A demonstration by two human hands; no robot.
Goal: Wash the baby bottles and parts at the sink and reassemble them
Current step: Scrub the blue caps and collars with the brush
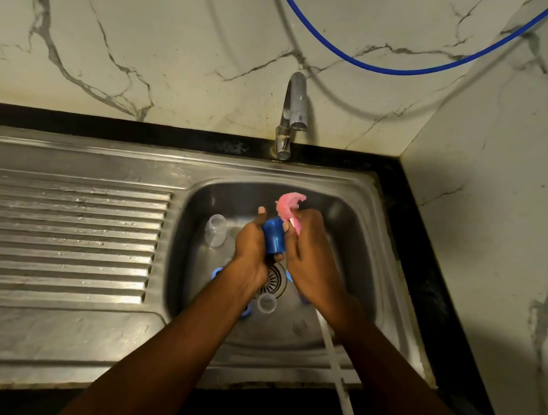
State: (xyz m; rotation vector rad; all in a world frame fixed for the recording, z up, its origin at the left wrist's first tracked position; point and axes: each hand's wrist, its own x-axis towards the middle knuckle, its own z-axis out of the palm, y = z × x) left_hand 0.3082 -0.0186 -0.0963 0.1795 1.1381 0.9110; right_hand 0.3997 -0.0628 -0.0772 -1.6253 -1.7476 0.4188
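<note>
1. Well, both hands work low inside the steel sink basin (360,224), over the drain (274,278). The ribbed drainboard (56,225) lies to the left, and the black counter edge (429,278) and marble wall crowd the right.
2. The tap (293,106) stands behind the basin, its spout above the hands.
3. Count: one blue bottle cap (273,240), two clear pieces, a clear bottle part (215,231) at the left and a small clear cup (267,303) near the drain, and at least three blue ring pieces (246,312), partly hidden under the arms.
4. One long white brush handle (333,356) leans over the front rim.
5. The left hand (252,242) curls round the cap, which looks smooth, cylindrical and tilted.
6. The right hand (309,246) grips a pink sponge brush (287,204), just above the cap.
</note>
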